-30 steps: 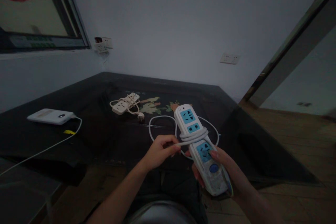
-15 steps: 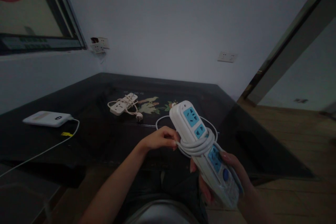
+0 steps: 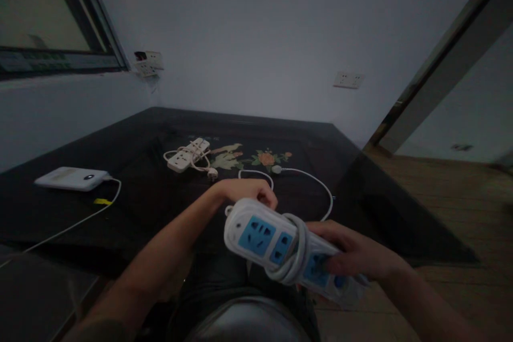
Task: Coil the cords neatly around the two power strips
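Tilted in front of me is a white power strip [image 3: 260, 214] with blue sockets, gripped near its switch end by my right hand [image 3: 348, 254]. Its pale cord [image 3: 294, 256] is wound several times around the strip's middle. Behind the far end of the strip, my left hand [image 3: 250, 191] is closed on the loose part of the cord, its fingertips partly hidden. The free cord loops over the dark table [image 3: 192, 214], and its plug [image 3: 277, 169] lies by the painted flowers.
A second power strip [image 3: 186, 156], wrapped in its own cord, lies farther back on the left. A white device [image 3: 68, 178] with a cable [image 3: 92, 216] rests at the left, near a yellow tab [image 3: 102, 201]. Wall sockets [image 3: 348, 80] are beyond the table.
The power strip has swung lower and flatter, its far end moving left and down. My left hand has moved up slightly, behind the strip. The plug now shows on the table.
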`<move>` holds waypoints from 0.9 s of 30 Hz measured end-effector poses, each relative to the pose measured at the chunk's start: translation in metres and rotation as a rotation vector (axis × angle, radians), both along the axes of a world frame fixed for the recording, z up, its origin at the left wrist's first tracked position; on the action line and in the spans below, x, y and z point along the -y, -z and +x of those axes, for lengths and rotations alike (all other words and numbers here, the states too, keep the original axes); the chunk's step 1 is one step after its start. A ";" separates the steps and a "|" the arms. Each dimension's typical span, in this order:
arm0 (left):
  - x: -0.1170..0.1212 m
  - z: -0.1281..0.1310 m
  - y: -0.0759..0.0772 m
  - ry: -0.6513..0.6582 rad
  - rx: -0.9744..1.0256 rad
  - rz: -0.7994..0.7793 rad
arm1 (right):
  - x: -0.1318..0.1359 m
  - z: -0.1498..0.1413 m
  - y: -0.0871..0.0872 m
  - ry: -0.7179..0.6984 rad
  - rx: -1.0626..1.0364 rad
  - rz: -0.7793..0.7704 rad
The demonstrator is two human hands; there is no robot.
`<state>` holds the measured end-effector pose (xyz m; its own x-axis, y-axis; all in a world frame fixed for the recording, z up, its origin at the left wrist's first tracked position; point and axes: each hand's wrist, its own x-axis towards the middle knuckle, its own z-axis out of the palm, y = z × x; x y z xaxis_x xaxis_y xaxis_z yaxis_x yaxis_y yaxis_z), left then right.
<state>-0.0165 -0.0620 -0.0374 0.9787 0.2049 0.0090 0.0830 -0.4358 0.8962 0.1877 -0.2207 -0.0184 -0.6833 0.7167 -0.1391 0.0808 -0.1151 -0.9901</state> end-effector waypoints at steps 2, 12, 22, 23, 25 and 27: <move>-0.005 0.010 -0.022 0.243 -0.145 0.101 | -0.004 0.004 -0.018 -0.003 0.324 0.181; 0.017 0.027 -0.068 0.109 -0.352 0.722 | -0.014 -0.023 -0.037 0.014 1.096 0.504; 0.044 0.010 -0.047 -0.314 -0.119 0.834 | -0.029 0.011 0.016 0.448 1.228 0.530; 0.046 0.009 -0.044 -0.350 -0.085 0.789 | -0.028 0.014 0.016 0.489 1.151 0.528; 0.050 0.007 -0.038 -0.405 -0.033 0.674 | -0.025 0.018 0.014 0.578 0.980 0.532; 0.055 0.005 -0.032 -0.439 0.008 0.550 | -0.023 0.020 0.013 0.669 0.837 0.549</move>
